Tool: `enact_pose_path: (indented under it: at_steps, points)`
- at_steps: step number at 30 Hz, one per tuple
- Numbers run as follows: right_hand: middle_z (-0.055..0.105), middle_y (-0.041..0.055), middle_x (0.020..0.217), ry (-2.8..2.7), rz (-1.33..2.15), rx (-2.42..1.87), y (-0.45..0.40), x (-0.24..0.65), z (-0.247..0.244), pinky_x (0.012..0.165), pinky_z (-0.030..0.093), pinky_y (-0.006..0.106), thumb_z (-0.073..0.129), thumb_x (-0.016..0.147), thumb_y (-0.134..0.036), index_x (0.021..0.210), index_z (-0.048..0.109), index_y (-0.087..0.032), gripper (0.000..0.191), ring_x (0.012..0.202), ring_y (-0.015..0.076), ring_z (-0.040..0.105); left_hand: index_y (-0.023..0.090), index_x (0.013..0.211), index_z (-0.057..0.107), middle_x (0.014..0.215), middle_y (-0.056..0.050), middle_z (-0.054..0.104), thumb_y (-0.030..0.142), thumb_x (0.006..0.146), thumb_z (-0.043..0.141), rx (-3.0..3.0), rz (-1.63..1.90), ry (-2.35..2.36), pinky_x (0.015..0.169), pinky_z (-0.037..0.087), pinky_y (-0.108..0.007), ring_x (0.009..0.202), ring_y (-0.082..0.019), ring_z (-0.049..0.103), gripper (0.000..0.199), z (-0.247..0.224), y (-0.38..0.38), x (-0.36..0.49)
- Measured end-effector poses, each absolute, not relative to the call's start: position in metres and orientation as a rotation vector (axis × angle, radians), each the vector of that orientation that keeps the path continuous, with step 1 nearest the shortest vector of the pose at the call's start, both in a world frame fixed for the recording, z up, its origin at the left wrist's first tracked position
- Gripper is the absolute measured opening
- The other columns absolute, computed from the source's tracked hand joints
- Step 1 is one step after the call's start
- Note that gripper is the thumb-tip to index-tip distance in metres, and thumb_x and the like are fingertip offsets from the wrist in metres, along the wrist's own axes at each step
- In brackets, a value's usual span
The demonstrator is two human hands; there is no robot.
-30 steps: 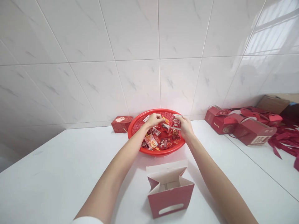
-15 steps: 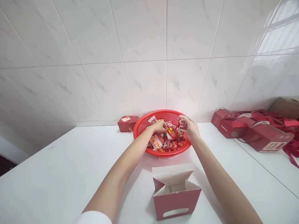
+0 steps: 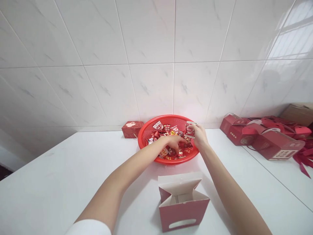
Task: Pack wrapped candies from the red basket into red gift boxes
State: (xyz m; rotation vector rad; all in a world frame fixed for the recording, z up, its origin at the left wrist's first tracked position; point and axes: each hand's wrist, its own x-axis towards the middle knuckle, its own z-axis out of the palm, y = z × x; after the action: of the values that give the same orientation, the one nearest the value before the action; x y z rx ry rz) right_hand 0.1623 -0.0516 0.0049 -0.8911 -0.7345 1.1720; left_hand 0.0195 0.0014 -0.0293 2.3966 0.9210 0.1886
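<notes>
Inside the red plastic basket (image 3: 146,150), my left hand (image 3: 174,142) reaches among the wrapped candies (image 3: 163,152) with its fingers spread and bent down. It touches the pile, and nothing shows gripped in it. At the basket's right rim, my right hand (image 3: 201,137) pinches a red packet with white print (image 3: 190,129), held up over the pile. Nearer to me a red paper gift box (image 3: 184,213) stands with its top open, its white inside showing and an oval slot in its front. No candy can be seen in it.
A small red box (image 3: 132,130) sits left of the basket by the tiled wall (image 3: 151,88). Several red gift boxes (image 3: 271,143) are heaped on the right, with dark red ribbons (image 3: 303,160) and a cardboard box (image 3: 297,112) beside them. Everything stands on a white table (image 3: 80,169).
My left hand has moved right and a little nearer within the basket, its fingers spreading over the candies. My right hand still holds the packet in about the same place.
</notes>
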Motion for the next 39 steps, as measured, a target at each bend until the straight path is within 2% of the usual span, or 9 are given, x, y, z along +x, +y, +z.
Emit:
enact_pose_path:
  at_steps: [3,7,9,14,21,23,29,35,39]
  points:
    - [0.061,-0.0046,0.051,-0.732,1.173,-0.893,-0.052,0.162,0.005,0.045,0.045,0.024,0.066,0.051,-0.02,0.056,0.06,-0.021,0.008,0.051,0.0132,0.056,0.025,0.087,0.079,0.095,0.0,0.076,0.015,0.04,0.088,2.409,0.075,0.901,0.071,0.049,-0.024,0.086,-0.022,0.068,0.049,-0.027,0.001,0.021]
    - [0.061,-0.0055,0.053,-0.704,1.16,-0.889,-0.051,0.162,0.004,0.047,0.047,0.024,0.068,0.053,-0.022,0.058,0.06,-0.021,0.01,0.05,0.0124,0.056,0.024,0.076,0.076,0.07,0.004,0.07,0.011,0.045,0.086,2.33,0.055,0.991,0.056,0.043,-0.023,0.062,-0.016,0.062,0.035,-0.02,-0.002,0.019]
    - [0.062,-0.0054,0.054,-0.678,1.167,-0.893,-0.051,0.163,0.005,0.047,0.047,0.025,0.071,0.054,-0.023,0.059,0.06,-0.021,0.013,0.051,0.0126,0.057,0.022,0.075,0.074,0.065,0.004,0.067,0.011,0.05,0.083,2.308,0.145,1.01,0.055,0.042,-0.022,0.059,-0.015,0.06,0.028,-0.014,-0.002,0.015]
    - [0.065,-0.0032,0.058,-0.672,1.208,-0.869,-0.05,0.164,0.006,0.047,0.049,0.026,0.072,0.055,-0.025,0.062,0.063,-0.019,0.013,0.054,0.0136,0.059,0.018,0.083,0.078,0.077,0.0,0.073,0.007,0.064,0.068,2.183,0.627,1.054,0.071,0.051,-0.025,0.075,-0.017,0.067,0.024,0.004,0.005,0.001]
    - [0.069,-0.0024,0.062,-0.637,1.265,-0.871,-0.047,0.164,0.005,0.047,0.052,0.026,0.068,0.057,-0.023,0.067,0.068,-0.02,0.01,0.056,0.0151,0.061,0.018,0.067,0.076,0.108,-0.007,0.071,0.005,0.065,0.062,2.129,1.086,0.996,0.092,0.051,-0.032,0.105,-0.022,0.065,0.019,0.015,0.006,-0.004]
    - [0.07,-0.002,0.062,-0.648,1.272,-0.866,-0.047,0.163,0.005,0.047,0.053,0.026,0.067,0.058,-0.022,0.068,0.069,-0.02,0.01,0.057,0.0159,0.063,0.018,0.07,0.077,0.106,-0.007,0.072,0.006,0.066,0.06,2.09,1.1,0.935,0.09,0.051,-0.031,0.103,-0.021,0.066,0.021,0.015,0.005,-0.003]
    - [0.071,-0.0005,0.063,-0.682,1.307,-0.886,-0.048,0.163,0.005,0.049,0.055,0.029,0.068,0.06,-0.022,0.068,0.07,-0.021,0.008,0.059,0.0189,0.066,0.016,0.072,0.077,0.077,-0.003,0.074,0.006,0.066,0.049,2.016,1.096,0.88,0.082,0.052,-0.028,0.083,-0.016,0.067,0.03,0.014,0.007,0.0]
    - [0.068,-0.0015,0.058,-0.662,1.273,-0.874,-0.051,0.163,0.007,0.049,0.055,0.03,0.069,0.058,-0.023,0.064,0.068,-0.021,0.007,0.057,0.0182,0.064,0.015,0.077,0.077,0.08,-0.003,0.075,0.005,0.063,0.048,1.919,1.053,0.962,0.07,0.052,-0.025,0.074,-0.015,0.065,0.033,0.018,0.003,0.001]
    - [0.07,-0.0009,0.06,-0.682,1.254,-0.865,-0.052,0.162,0.007,0.05,0.055,0.031,0.071,0.058,-0.024,0.066,0.07,-0.02,0.009,0.059,0.0191,0.064,0.015,0.082,0.077,0.085,-0.004,0.076,0.007,0.065,0.056,1.945,1.068,0.95,0.076,0.053,-0.027,0.079,-0.016,0.066,0.028,0.016,0.002,0.0]
